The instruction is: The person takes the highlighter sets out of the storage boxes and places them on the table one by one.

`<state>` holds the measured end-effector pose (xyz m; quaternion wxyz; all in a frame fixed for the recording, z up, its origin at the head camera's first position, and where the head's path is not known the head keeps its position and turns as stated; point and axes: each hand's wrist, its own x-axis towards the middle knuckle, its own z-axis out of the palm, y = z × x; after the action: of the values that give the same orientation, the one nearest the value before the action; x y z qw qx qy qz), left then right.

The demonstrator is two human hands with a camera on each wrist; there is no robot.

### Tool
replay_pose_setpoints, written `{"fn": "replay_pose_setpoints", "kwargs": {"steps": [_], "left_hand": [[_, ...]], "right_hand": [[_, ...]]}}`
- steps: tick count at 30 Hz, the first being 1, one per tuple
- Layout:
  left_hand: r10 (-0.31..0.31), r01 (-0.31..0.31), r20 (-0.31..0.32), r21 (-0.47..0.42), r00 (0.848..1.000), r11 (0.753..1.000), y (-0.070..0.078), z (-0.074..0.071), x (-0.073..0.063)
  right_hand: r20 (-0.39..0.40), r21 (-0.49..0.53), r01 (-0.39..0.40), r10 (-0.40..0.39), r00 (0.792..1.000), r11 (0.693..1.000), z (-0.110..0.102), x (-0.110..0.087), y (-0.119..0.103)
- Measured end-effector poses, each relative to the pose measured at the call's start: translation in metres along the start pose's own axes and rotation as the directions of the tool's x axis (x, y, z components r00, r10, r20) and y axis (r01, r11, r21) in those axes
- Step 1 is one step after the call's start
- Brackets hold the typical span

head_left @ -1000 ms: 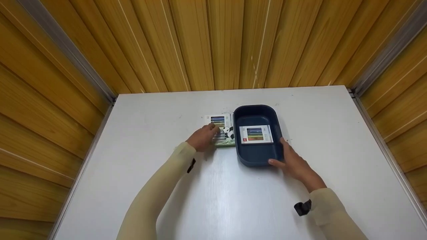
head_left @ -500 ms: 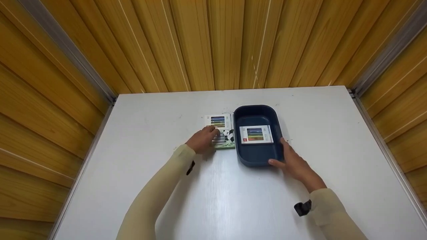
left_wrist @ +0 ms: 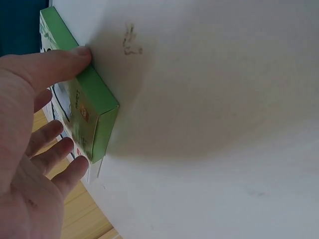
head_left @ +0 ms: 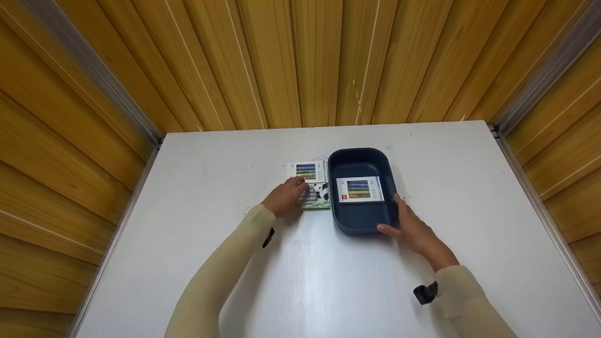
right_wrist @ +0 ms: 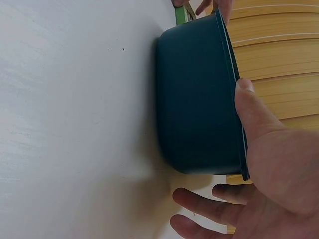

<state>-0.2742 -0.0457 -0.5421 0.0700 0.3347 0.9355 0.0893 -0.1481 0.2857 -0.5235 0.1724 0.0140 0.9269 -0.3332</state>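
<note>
The right hand (head_left: 413, 230) rests its thumb on the navy tub (head_left: 359, 219), fingers loosely extended. Beside the tub, the left hand (head_left: 284, 197), fingers relaxed, touches the green panda box (head_left: 322, 193), fingertip contact unclear. The tub holds one white windowed box (head_left: 360, 189); the second white box (head_left: 311, 171) lies beyond the panda box.

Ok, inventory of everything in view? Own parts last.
table: 1, white, underneath
blue bin: 1, dark blue, on table, right of centre
inner white box: 1, white with multicoloured stripes, inside blue bin
outer white box: 1, same colours, left of blue bin
green panda box: 1, green-white, nearer than outer white box
marks: several, dark, scattered on table
wall panels: many, yellow-brown, on three sides
metal strips: 4, grey, corners, table sides
wrist devices: 2, black, one per wrist
sleeves: 2, pale yellow, both arms
left grip: 1, bare, on green panda box
right grip: 1, bare, at blue bin's near-right corner
</note>
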Motion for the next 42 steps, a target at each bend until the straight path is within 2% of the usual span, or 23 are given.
{"fn": "replay_pose_setpoints", "kwargs": {"steps": [7, 12, 15, 23, 26, 33, 36, 42], "left_hand": [[0.023, -0.022, 0.023, -0.035, 0.999, 0.999, 0.001, -0.001, 0.003], [0.016, -0.013, 0.037, -0.080, 0.999, 0.997, 0.005, -0.004, 0.006], [-0.004, 0.009, 0.049, -0.099, 0.999, 0.995, 0.007, -0.006, 0.009], [-0.073, 0.087, 0.140, -0.101, 0.987, 0.991, 0.011, -0.010, 0.013], [-0.076, 0.089, 0.145, -0.085, 0.986, 0.992, 0.013, -0.012, 0.013], [-0.010, 0.015, 0.118, -0.042, 0.993, 0.999, 0.015, -0.013, 0.014], [-0.009, 0.014, 0.113, -0.044, 0.994, 0.999, 0.015, -0.015, 0.014], [-0.027, 0.041, 0.126, -0.104, 0.992, 0.994, 0.016, -0.018, 0.013]], "right_hand": [[0.014, 0.005, -0.025, 0.024, 1.000, 1.000, 0.000, 0.000, -0.001], [0.015, 0.014, -0.027, 0.027, 1.000, 1.000, -0.001, 0.000, -0.002], [0.011, 0.016, -0.019, 0.019, 1.000, 1.000, -0.001, 0.000, -0.003], [0.006, 0.004, -0.006, 0.006, 1.000, 1.000, -0.001, 0.001, -0.001], [0.005, 0.004, -0.003, 0.003, 1.000, 1.000, -0.001, 0.001, -0.001], [0.018, 0.006, -0.006, 0.006, 1.000, 1.000, -0.002, 0.001, -0.002], [0.028, 0.007, -0.016, 0.016, 0.999, 1.000, -0.003, 0.000, -0.003], [0.043, 0.005, -0.032, 0.031, 0.999, 0.999, -0.004, 0.001, -0.006]]}}
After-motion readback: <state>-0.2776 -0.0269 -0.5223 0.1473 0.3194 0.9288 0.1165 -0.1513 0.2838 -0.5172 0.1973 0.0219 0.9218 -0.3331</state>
